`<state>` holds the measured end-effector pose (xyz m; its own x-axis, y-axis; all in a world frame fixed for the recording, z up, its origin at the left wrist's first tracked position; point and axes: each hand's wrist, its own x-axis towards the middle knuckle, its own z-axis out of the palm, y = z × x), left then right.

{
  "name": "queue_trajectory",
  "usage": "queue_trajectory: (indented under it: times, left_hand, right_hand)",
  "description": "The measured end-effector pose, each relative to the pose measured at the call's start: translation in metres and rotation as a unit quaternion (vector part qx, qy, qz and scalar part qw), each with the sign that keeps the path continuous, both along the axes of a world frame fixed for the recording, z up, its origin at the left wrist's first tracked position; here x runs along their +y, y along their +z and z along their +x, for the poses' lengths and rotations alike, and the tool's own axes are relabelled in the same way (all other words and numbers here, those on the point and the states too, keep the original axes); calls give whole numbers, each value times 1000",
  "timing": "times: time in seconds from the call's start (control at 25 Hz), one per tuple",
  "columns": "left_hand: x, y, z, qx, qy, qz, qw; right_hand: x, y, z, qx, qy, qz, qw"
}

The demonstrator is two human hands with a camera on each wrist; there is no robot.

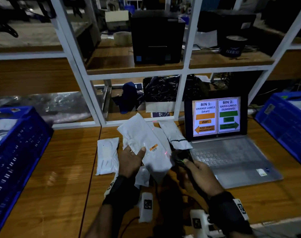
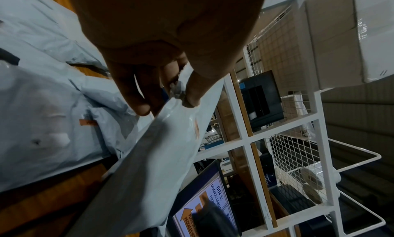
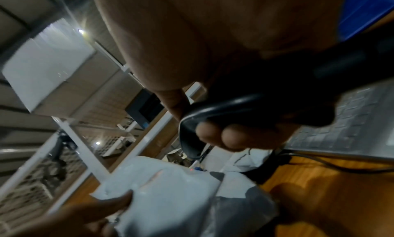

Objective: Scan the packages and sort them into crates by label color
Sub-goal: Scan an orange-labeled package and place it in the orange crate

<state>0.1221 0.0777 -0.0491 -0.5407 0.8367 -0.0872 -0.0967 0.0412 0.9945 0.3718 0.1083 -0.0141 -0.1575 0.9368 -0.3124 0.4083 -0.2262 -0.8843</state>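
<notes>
Over the desk, left hand point(image 1: 131, 160) pinches an orange-labelled package point(image 1: 146, 143); right hand point(image 1: 200, 176) grips the scanner point(image 1: 180, 156).

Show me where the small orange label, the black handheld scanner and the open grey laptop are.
small orange label point(image 1: 153, 147): head view, middle of the sticker.
black handheld scanner point(image 3: 266, 95): right wrist view, its dark body.
open grey laptop point(image 1: 232, 152): head view, its keyboard.

White package point(image 1: 146, 145) with small orange label point(image 1: 153, 147), held up and tilted. More white packages point(image 1: 107, 155) flat on worktop point(image 1: 60, 169). Blue crates point(image 1: 17, 152) left and right.
</notes>
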Motion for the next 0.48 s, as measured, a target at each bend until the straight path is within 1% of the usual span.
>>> queue_trajectory:
  times: [0.12,0.24,0.48]
  left_hand:
    - [0,-2,10,4,-8,-2,1000]
    - [-1,-1,15,23,-5,3,1000]
    - [-3,2,16,11,-11,10,1000]
  right_hand:
    - [-7,17,-11,42,41,-18,998]
    - [-13,25,-16,85,64,-51,993]
    - [-15,23,-22,82,70,-55,993]
